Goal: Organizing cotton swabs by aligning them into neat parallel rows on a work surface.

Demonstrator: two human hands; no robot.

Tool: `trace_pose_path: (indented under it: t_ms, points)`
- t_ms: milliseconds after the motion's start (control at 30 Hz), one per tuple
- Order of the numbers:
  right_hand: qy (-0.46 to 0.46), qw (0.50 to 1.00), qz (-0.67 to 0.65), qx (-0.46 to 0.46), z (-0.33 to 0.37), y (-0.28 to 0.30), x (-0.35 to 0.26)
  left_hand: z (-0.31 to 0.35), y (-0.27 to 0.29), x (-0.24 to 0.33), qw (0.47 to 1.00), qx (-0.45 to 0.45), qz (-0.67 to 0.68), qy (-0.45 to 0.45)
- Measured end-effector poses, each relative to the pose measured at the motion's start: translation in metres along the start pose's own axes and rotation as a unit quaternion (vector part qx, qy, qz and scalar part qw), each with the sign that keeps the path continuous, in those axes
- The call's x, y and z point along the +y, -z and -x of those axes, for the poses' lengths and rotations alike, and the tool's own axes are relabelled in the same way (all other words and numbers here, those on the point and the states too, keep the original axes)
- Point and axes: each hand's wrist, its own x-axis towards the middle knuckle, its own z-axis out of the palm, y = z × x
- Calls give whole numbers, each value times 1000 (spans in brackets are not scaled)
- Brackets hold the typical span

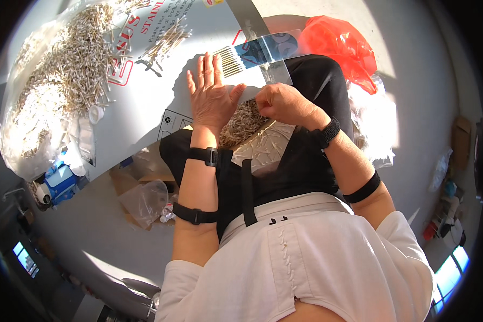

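Note:
My left hand [210,102] lies palm down on the printed table sheet [145,102], its fingers stretched out. Right beside its fingertips is a neat row of cotton swabs [228,62], side by side at the mouth of a clear plastic sleeve [271,49] with blue print. My right hand [287,103] is curled closed near the sleeve's lower edge, above my lap; whatever its fingers pinch is hidden. Below both hands, between my legs, a heap of cotton swabs [245,121] lies in a container, partly covered by my hands.
A large clear bag of loose cotton swabs [64,80] spreads over the table's left side. A small bunch of swabs [166,44] lies farther back. To the right are a red plastic bag [338,51] and a white bag [373,121]. A blue device [59,182] sits at the left edge.

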Motion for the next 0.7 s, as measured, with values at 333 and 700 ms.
trace_pose_path:
  t_ms: [333,700]
  points:
    - [-9,968,-70,242,-24,-12,11,-1,0,2,999,-15,-27,8]
    - [-1,967,11,255,-45,-16,13,-1,-1,2,999,-1,-34,9]
